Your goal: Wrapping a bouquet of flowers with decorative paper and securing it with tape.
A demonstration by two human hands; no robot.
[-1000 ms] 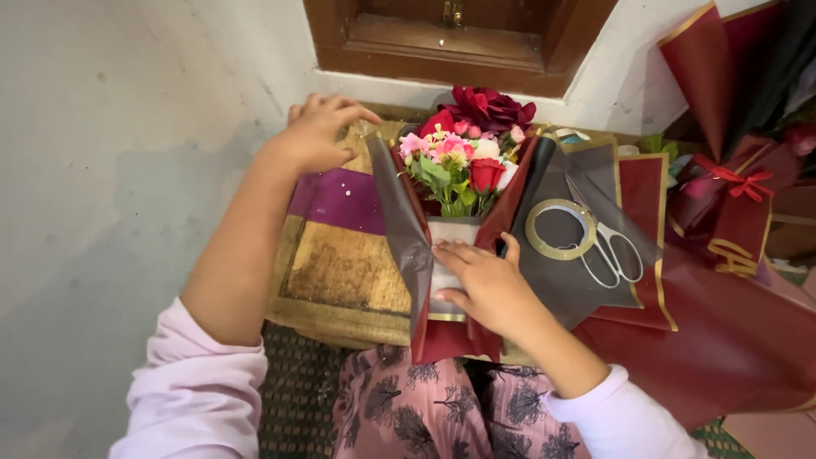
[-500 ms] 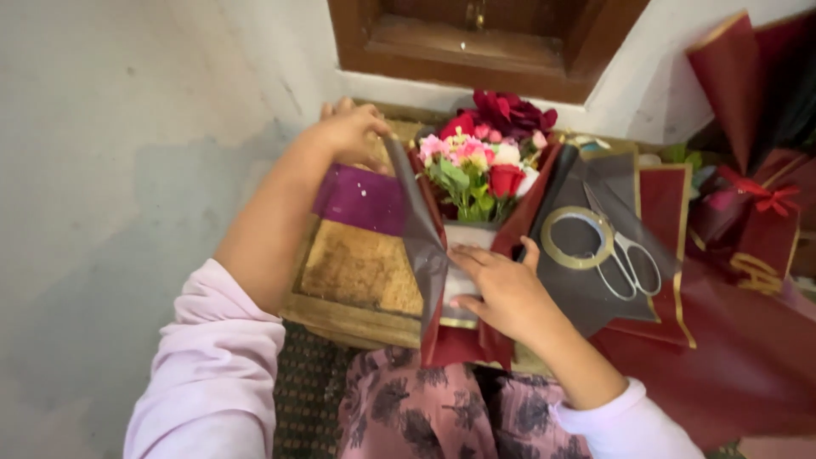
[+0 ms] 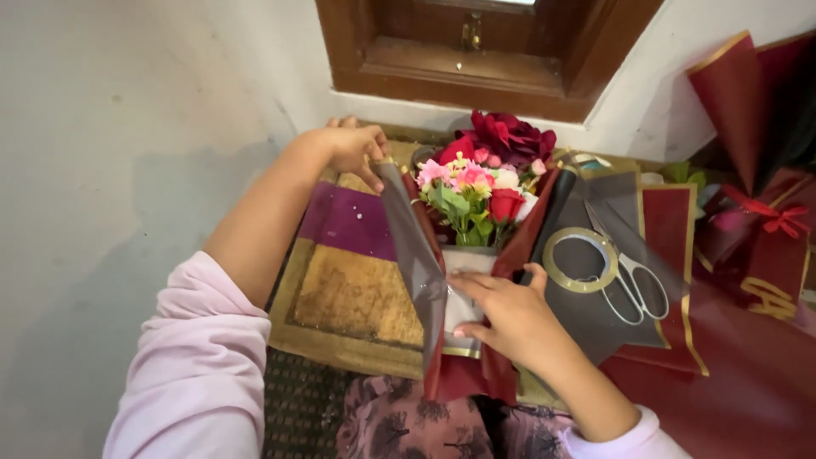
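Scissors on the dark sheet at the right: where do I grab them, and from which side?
Probably by the white loop handles of the scissors, coming from above on the near right. They lie flat on the dark wrapping sheet, handles toward the person, blades pointing away beside the tape ring, so the handles are the clear grip.

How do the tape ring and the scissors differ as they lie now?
The tape ring is a gold, closed circle lying flat; the scissors are silver-white and long, with blades pointing up-left. The tape ring sits nearer the right hand; the scissors lie further right, blades crossing the ring's upper edge. Both rest untouched on the dark grey wrapping sheet, beside the bouquet.
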